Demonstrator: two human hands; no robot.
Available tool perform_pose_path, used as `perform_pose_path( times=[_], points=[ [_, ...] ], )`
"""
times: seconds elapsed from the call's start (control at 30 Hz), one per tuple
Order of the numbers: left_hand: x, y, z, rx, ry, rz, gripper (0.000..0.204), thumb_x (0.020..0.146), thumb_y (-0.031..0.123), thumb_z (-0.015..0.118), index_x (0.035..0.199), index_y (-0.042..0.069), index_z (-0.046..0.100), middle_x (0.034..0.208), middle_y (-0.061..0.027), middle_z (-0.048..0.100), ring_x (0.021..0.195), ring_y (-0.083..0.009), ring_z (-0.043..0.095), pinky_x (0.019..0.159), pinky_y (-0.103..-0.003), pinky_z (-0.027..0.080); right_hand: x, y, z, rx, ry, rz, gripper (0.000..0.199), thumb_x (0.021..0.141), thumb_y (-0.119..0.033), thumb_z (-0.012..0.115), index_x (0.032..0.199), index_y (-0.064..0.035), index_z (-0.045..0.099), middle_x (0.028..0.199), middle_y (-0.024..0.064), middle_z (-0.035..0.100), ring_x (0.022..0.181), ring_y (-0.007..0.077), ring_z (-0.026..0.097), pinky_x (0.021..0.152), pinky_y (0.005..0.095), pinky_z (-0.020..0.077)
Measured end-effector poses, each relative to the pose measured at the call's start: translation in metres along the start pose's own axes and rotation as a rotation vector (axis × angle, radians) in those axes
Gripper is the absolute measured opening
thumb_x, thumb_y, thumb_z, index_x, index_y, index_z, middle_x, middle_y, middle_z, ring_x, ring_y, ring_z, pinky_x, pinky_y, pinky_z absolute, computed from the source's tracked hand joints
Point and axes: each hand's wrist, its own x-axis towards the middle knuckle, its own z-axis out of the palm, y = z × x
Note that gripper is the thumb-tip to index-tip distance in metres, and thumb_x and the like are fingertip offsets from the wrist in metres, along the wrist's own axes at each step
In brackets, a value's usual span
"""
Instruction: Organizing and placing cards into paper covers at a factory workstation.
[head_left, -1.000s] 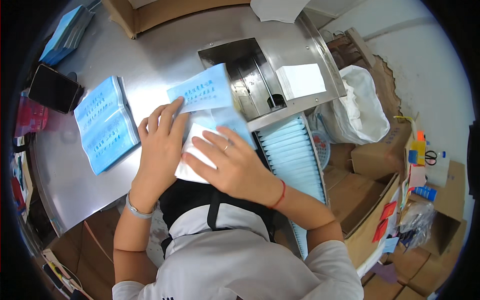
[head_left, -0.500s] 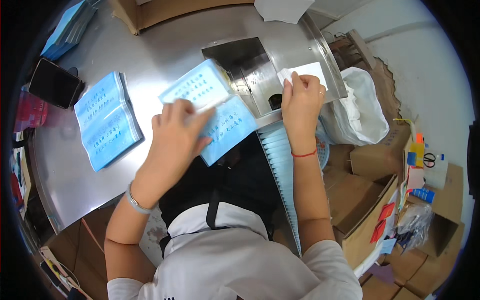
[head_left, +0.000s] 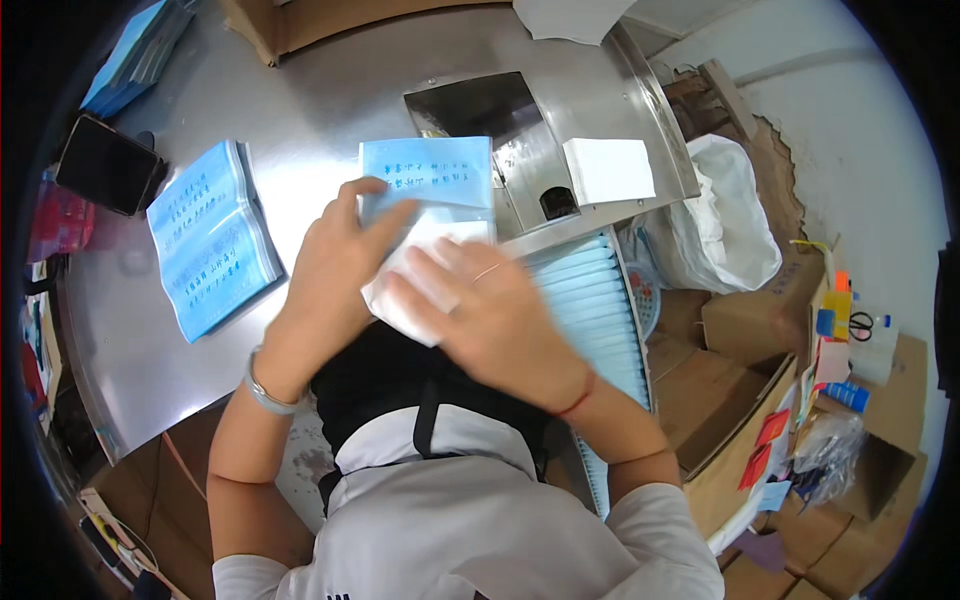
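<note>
My left hand (head_left: 335,270) holds a light blue printed packet (head_left: 428,175) at its lower left edge, just above the steel table. My right hand (head_left: 490,315) lies flat over a white folded sheet (head_left: 405,290) that pokes out under the packet, pressing it. A white stack (head_left: 608,170) rests on the steel machine (head_left: 545,130) to the right. A row of blue-and-white pieces (head_left: 590,300) runs along the tray below the machine.
A pile of blue packets (head_left: 212,238) lies on the steel table (head_left: 300,110) at the left, with a dark phone (head_left: 108,165) beyond it. Another blue stack (head_left: 135,55) sits far left. A white bag (head_left: 722,225) and cardboard boxes (head_left: 760,320) stand to the right.
My right hand has come back from the machine to the packet, bringing a white sheet. My left hand stays on the blue packet, which has shifted slightly.
</note>
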Motion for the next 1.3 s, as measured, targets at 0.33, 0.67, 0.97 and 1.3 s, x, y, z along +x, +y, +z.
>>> perform_pose_path(
  times=[0.33, 0.67, 0.97, 1.3],
  points=[
    [0.0, 0.05, 0.005, -0.601, -0.04, 0.008, 0.062, 0.078, -0.004, 0.073, 0.134, 0.01, 0.052, 0.13, -0.0152, 0.054, 0.092, -0.0259, 0.065, 0.08, -0.035, 0.054, 0.041, 0.109, 0.022, -0.532, -0.27, 0.485, 0.013, 0.085, -0.014, 0.059, 0.08, -0.0048, 0.066, 0.079, 0.0165, 0.068, 0.075, 0.0325, 0.067, 0.069, 0.0382, 0.0558],
    [-0.067, -0.082, -0.064, 0.575, 0.173, -0.547, 0.024, 0.087, 0.019, 0.072, 0.1, 0.003, 0.059, 0.111, -0.0198, 0.058, 0.1, -0.038, 0.057, 0.087, -0.041, 0.045, -0.006, 0.106, -0.013, -0.681, 0.287, 0.569, 0.022, 0.084, -0.009, 0.068, 0.103, 0.0012, 0.071, 0.102, 0.0131, 0.056, 0.094, 0.032, 0.052, 0.083, 0.0411, 0.0451],
    [-0.011, 0.04, 0.036, 0.057, 0.112, 0.015, 0.037, 0.083, 0.029, 0.075, 0.104, 0.003, 0.058, 0.145, -0.0296, 0.04, 0.139, -0.051, 0.032, 0.106, -0.069, 0.03, -0.028, 0.12, -0.059, -0.218, 0.269, 0.634, 0.021, 0.084, -0.008, 0.069, 0.102, 0.0003, 0.072, 0.106, 0.0153, 0.064, 0.086, 0.0293, 0.064, 0.075, 0.0365, 0.0518],
    [-0.034, 0.013, 0.002, 0.155, 0.02, -0.037, 0.054, 0.079, 0.017, 0.067, 0.13, 0.002, 0.056, 0.147, -0.0213, 0.043, 0.134, -0.0403, 0.041, 0.11, -0.055, 0.03, -0.002, 0.012, -0.018, -0.247, 0.249, 0.147, 0.037, 0.084, -0.004, 0.063, 0.121, -0.0029, 0.066, 0.122, 0.0157, 0.064, 0.115, 0.0343, 0.06, 0.104, 0.0486, 0.0434]
  ],
)
